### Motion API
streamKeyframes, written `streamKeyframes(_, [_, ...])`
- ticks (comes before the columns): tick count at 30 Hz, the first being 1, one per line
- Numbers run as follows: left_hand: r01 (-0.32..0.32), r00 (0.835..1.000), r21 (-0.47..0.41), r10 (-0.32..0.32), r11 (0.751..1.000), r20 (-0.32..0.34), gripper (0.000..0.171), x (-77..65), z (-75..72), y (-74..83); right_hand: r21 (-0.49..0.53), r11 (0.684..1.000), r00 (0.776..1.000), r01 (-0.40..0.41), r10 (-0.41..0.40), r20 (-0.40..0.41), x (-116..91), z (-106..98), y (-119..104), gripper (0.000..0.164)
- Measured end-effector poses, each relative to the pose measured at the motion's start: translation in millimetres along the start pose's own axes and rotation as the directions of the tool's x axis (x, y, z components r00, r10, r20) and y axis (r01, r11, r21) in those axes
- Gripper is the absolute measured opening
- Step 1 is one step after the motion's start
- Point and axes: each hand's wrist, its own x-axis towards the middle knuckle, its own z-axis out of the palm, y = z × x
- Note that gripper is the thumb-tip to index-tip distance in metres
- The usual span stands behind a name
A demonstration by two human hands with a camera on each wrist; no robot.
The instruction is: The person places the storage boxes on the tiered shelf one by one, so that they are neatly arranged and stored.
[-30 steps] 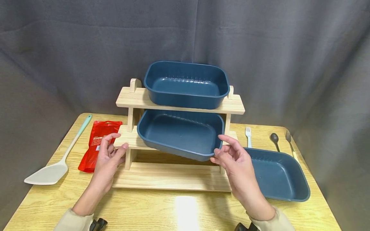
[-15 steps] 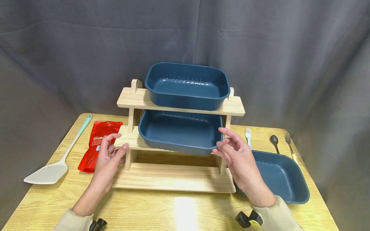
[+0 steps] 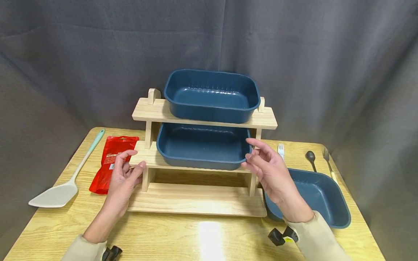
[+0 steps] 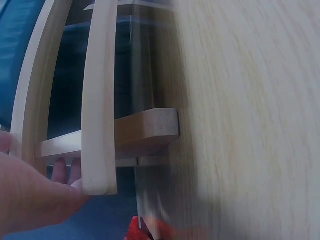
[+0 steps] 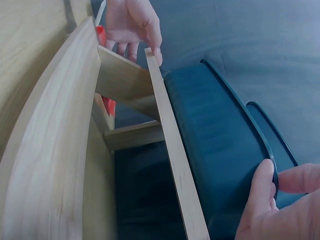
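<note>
On middle shelf [image 3: 143,155], blue bin [image 3: 202,165]; right hand [image 3: 274,174] pinches rim [image 3: 202,160].

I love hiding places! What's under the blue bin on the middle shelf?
The middle shelf is under that blue bin, with the bottom shelf lower down. The bin covers much of the middle shelf, so the wood directly beneath can't be seen.

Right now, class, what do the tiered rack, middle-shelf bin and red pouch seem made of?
Tiered rack: pale, seemingly unpainted wood; grain lines show. Middle-shelf bin: probably plastic, smooth with a dull sheen; thin, even rim. Red pouch: likely plastic film or foil, seemingly glossy; creased.
</note>
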Motion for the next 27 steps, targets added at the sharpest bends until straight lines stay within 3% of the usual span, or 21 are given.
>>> streamKeyframes(14, [-0.010, 1.000, 0.008, 0.010, 1.000, 0.009, 0.048, 0.3, 0.6, -0.8, -0.002, 1.000, 1.000, 0.000, 0.000, 0.003, 4, -2, -2, 0.050])
streamKeyframes(21, [-0.007, 1.000, -0.016, 0.007, 1.000, 0.013, 0.048, 1.2, 0.0, -1.8, -0.079, 0.996, 0.997, 0.050, -0.054, -0.056, -3, -5, 3, 0.042])
streamKeyframes(27, [-0.007, 1.000, -0.038, 0.008, 0.999, 0.025, 0.046, 0.9, -2.8, -0.1, -0.044, 0.993, 0.990, 0.107, -0.111, -0.089, -12, -8, 2, 0.038])
